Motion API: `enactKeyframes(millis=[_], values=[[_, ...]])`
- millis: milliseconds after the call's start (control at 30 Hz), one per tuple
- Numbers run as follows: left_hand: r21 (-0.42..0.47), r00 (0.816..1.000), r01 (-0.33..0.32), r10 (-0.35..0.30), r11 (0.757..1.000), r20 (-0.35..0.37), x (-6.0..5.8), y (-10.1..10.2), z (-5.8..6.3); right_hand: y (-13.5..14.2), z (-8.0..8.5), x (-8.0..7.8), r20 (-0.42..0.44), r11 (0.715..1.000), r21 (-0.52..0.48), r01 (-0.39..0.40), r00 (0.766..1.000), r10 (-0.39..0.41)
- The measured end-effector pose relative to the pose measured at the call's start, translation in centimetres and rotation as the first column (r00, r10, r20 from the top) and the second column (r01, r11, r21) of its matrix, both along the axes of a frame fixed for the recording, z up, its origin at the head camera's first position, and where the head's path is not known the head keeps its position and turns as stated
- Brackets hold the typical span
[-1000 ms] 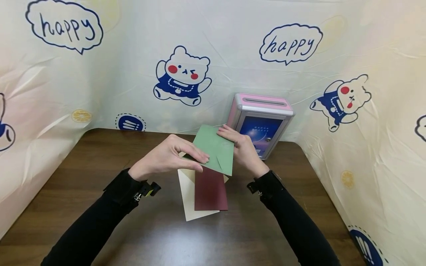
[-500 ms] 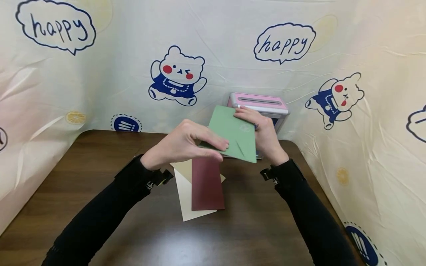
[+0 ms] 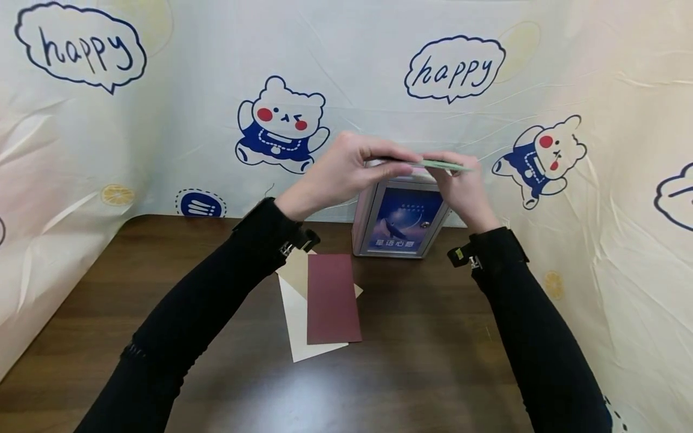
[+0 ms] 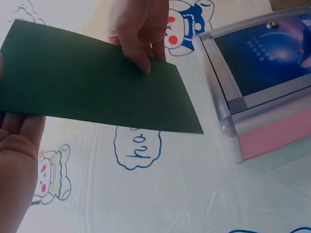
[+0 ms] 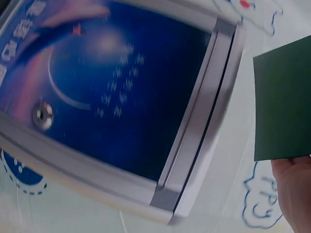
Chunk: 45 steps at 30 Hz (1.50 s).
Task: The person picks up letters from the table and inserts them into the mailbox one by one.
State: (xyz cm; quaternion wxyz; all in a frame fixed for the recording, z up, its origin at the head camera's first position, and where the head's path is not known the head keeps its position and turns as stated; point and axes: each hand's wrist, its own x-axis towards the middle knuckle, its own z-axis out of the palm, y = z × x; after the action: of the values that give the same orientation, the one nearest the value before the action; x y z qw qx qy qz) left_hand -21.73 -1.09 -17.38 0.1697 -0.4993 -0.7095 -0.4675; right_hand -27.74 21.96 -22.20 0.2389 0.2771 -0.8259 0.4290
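Above the pink-topped box, both hands hold a green envelope (image 3: 445, 165), seen almost edge-on in the head view. My left hand (image 3: 365, 161) pinches its left part between thumb and fingers. At its right end, my right hand (image 3: 464, 187) grips it, thumb below. In the left wrist view the broad green face of the envelope (image 4: 87, 77) shows, apart from the box. The box (image 3: 400, 219) has a silver frame and a blue picture panel with a small round lock (image 5: 43, 116). Hands and envelope hide most of its slotted top.
On the brown wooden table (image 3: 216, 373) lie a dark red envelope (image 3: 332, 300), a white one (image 3: 295, 325) and a beige one (image 3: 294, 273), overlapping left of and nearer than the box. A printed cloth (image 3: 357, 60) stands behind and at both sides.
Both hands have carried the green envelope up, away and to the right, from over the other envelopes to above the box. It has turned from face-up to nearly edge-on.
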Motion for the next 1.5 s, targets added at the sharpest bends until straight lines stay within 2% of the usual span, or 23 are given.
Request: enactKeyframes(millis=[33, 133, 200, 333, 533, 767, 900, 1000, 1133, 1233, 1300, 1367, 1500], values=[[-0.008, 1.0, -0.026, 0.026, 1.0, 0.006, -0.2, 0.2, 0.2, 0.2, 0.2, -0.3, 0.004, 1.0, 0.007, 0.019, 1.0, -0.019], [-0.008, 0.997, -0.082, 0.082, 0.997, 0.004, -1.0, 0.8, 0.4, 1.2, 0.4, -1.7, 0.107, 0.999, -0.028, 0.044, 0.993, -0.04], [-0.006, 0.993, -0.114, 0.114, 0.993, 0.003, -1.5, 1.2, 0.4, 1.9, 0.1, -3.1, 0.15, 0.996, -0.023, 0.09, 0.985, -0.085], [-0.018, 0.982, -0.187, 0.187, 0.982, -0.026, -2.2, 1.9, 0.5, 3.0, -0.8, -5.2, 0.214, 0.991, -0.038, 0.126, 0.97, -0.115], [0.025, 0.974, -0.222, 0.223, 0.975, -0.04, -3.0, 2.8, 0.3, 3.5, -0.9, -6.1, 0.263, 0.987, -0.085, 0.136, 0.958, -0.11], [0.099, 0.968, -0.232, 0.239, 0.968, -0.073, -5.8, 3.4, -0.4, 3.4, -0.7, -6.6, 0.266, 0.986, -0.066, 0.156, 0.955, -0.133], [0.113, 0.961, -0.242, 0.254, 0.964, -0.113, -6.9, 3.9, -0.6, 3.2, -0.8, -6.5, 0.241, 0.982, -0.053, 0.179, 0.957, -0.161], [0.108, 0.956, -0.248, 0.261, 0.963, -0.131, -7.4, 4.3, -0.8, 2.8, -0.4, -5.4, 0.223, 0.979, -0.089, 0.184, 0.962, -0.161], [0.091, 0.952, -0.27, 0.28, 0.958, -0.121, -8.3, 4.7, -1.3, 1.9, 0.6, -3.5, 0.157, 0.963, -0.256, 0.083, 0.987, -0.044], [0.076, 0.945, -0.304, 0.311, 0.95, -0.102, -9.0, 4.7, -1.7, 1.3, 1.1, -2.8, 0.066, 0.923, -0.385, -0.012, 0.997, 0.041], [0.056, 0.942, -0.322, 0.326, 0.945, -0.08, -9.5, 4.7, -2.1, 1.0, 1.5, -2.2, 0.004, 0.91, -0.413, -0.022, 1.0, 0.026], [0.034, 0.939, -0.337, 0.339, 0.941, -0.065, -9.9, 4.7, -2.6, 0.7, 1.8, -1.8, -0.045, 0.914, -0.406, 0.007, 0.999, -0.027], [-0.019, 0.932, -0.36, 0.359, 0.933, -0.058, -10.5, 4.9, -3.7, 0.7, 1.4, -1.6, -0.156, 0.941, -0.325, 0.098, 0.975, -0.155]])
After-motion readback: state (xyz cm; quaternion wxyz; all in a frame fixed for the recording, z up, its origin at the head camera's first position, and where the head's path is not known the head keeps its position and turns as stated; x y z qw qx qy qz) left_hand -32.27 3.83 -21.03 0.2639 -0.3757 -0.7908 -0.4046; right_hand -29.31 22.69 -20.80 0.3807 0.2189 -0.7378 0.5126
